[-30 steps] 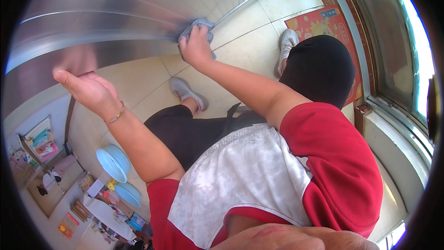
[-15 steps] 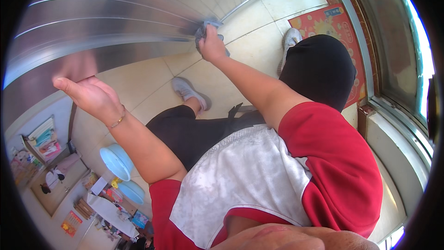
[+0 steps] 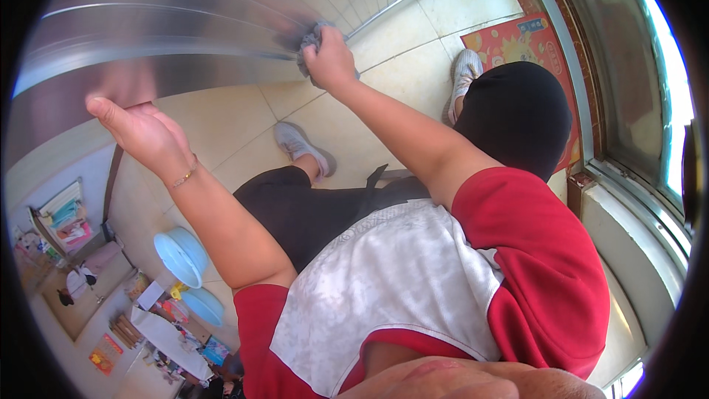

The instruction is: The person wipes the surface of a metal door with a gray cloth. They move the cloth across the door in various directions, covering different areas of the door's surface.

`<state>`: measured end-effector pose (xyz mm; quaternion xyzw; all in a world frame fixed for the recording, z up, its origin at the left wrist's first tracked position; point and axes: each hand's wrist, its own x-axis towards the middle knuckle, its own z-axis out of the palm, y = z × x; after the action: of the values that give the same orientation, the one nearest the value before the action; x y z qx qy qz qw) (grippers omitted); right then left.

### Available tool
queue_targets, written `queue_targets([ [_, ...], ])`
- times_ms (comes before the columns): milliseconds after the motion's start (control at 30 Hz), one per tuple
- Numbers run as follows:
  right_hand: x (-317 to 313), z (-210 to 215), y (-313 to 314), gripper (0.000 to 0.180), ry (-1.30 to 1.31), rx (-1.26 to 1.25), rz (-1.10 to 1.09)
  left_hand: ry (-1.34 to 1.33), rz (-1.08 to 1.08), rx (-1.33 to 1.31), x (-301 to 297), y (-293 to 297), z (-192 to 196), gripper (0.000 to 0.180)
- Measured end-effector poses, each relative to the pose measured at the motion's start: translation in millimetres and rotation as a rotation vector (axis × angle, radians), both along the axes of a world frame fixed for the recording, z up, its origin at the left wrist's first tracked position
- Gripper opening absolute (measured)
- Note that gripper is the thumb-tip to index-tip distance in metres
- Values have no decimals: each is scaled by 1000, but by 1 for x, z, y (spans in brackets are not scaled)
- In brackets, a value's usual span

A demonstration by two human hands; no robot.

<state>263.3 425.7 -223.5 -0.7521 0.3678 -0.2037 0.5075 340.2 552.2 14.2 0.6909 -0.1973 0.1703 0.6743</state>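
Note:
My right hand (image 3: 334,63) is closed around a crumpled grey cloth (image 3: 303,65). It presses the cloth against the rounded edge of a shiny ribbed metal panel (image 3: 214,15), by the panel's right end. At the left my left hand (image 3: 144,137) is at the panel's lower edge, palm toward me. Its thumb lies in front, and the fingertips pass out of sight behind the edge. The metal mirrors this hand just above it.
Pale floor tiles (image 3: 399,52) lie below, with my two shoes on them. A red patterned mat (image 3: 480,33) lies by the window frame (image 3: 628,170) on the right. Blue basins (image 3: 177,255) and a cluttered table (image 3: 166,336) stand at the lower left.
My right hand and the cloth have shifted slightly left and up along the panel. My left hand stays at its place on the edge.

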Motion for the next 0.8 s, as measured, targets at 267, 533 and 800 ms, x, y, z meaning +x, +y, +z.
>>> queue_targets([
  [267,6,51,6,42,-391,-158,37,11,72,-4,10,2,-2,70],
  [533,-8,-20,16,41,-84,-43,186,-20,1,-7,4,0,-2,66],
  [800,-1,-16,17,39,35,3,249,-32,-51,9,6,4,-5,65],
])
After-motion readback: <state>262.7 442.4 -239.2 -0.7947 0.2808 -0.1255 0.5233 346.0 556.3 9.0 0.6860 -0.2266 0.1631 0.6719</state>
